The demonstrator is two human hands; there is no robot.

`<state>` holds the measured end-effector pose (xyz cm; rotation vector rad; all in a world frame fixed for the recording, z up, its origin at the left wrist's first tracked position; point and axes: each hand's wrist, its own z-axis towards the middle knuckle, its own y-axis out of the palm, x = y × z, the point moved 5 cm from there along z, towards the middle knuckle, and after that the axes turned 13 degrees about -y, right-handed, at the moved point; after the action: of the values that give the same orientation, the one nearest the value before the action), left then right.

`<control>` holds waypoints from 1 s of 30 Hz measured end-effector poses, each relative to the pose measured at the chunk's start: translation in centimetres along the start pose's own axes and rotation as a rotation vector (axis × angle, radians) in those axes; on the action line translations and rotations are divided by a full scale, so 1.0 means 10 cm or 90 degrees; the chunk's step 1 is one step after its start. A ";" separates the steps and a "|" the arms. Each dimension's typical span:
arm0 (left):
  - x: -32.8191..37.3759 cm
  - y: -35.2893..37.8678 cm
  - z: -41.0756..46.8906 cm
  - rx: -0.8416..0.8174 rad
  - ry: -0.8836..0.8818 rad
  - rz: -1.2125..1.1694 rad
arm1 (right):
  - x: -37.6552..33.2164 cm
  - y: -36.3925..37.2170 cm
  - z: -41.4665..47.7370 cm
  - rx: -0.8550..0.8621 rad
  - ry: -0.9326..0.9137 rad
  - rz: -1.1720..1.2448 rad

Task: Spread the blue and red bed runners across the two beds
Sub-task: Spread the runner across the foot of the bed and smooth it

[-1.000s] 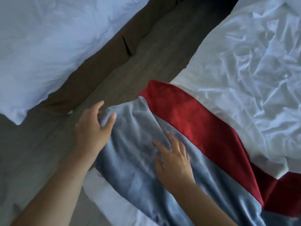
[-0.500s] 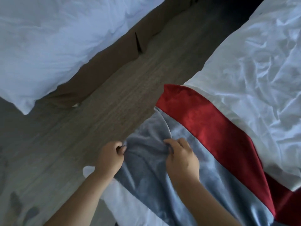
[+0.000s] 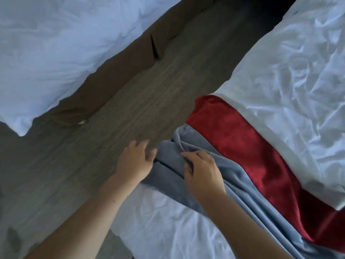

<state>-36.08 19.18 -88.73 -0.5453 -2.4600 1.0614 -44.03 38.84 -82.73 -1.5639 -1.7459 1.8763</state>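
A blue runner (image 3: pixel 233 176) lies bunched in folds across the near edge of the right bed (image 3: pixel 298 75), beside a red runner (image 3: pixel 240 144) laid flat in a diagonal strip. My right hand (image 3: pixel 202 171) pinches a fold of the blue runner near its end. My left hand (image 3: pixel 135 159) hovers at the blue runner's left edge, fingers apart, its thumb touching the cloth. The far ends of both runners run out of view at the lower right.
A second bed (image 3: pixel 61 45) with white bedding and a brown skirt (image 3: pixel 119 71) fills the upper left. A strip of dark wood-look floor (image 3: pixel 141 101) runs between the beds. White sheet (image 3: pixel 168 228) shows below the blue runner.
The blue runner has been gathered into folds toward the bed. My left hand let go of its edge and opened; my right hand keeps its pinch. The view shifted slightly.
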 end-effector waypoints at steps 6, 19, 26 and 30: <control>0.77 0.33 -0.89 0.075 0.350 -0.045 | 0.38 -0.24 -0.27 0.134 0.035 0.005; 0.93 1.21 -2.01 0.181 0.692 0.059 | 0.85 -0.46 -1.94 0.072 0.020 0.039; 0.96 1.29 -2.09 0.186 0.611 0.082 | 1.18 -0.25 -2.42 0.069 0.046 -0.107; 0.97 1.28 -2.06 0.165 0.622 0.119 | 1.23 -0.31 -2.39 0.129 0.048 -0.134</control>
<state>-31.40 44.28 -83.37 -0.9386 -1.4218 0.8590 -33.79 63.87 -82.17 -1.3069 -1.5640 1.8036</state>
